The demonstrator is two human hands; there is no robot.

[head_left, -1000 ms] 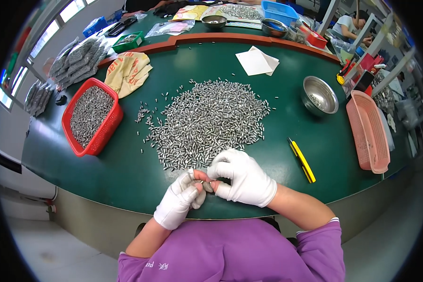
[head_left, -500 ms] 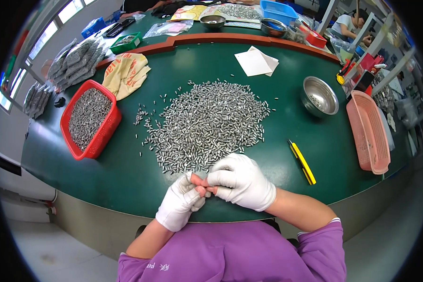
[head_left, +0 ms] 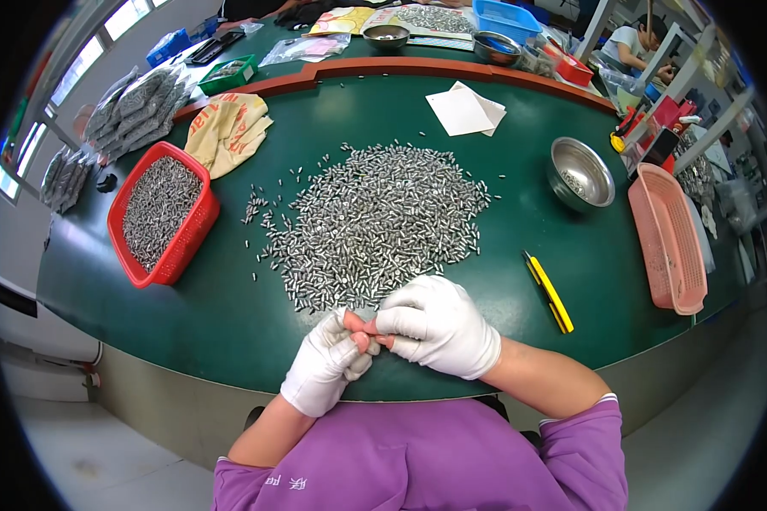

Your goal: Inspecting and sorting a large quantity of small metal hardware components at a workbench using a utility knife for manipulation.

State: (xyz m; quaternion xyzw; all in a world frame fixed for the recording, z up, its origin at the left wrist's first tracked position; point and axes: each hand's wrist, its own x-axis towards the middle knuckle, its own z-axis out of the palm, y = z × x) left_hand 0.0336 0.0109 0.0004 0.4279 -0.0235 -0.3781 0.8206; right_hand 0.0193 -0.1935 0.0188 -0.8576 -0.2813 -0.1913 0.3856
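A wide heap of small silvery metal pins lies on the green tabletop. Just in front of its near edge, my left hand and my right hand meet, both in white gloves with bare thumb and finger ends showing. The fingertips of each are pinched together and touch those of the other. Whatever they hold between them is too small and too covered to make out. Several stray pins are scattered along the heap's left side.
At left stands a red basket full of similar pins, by a crumpled cream bag. To the right are a yellow utility knife, a steel bowl and a pink basket. White cards lie behind the heap; a person sits far right.
Both hands stay together at the heap's near edge. The fingertips have shifted only slightly; nothing else has visibly moved.
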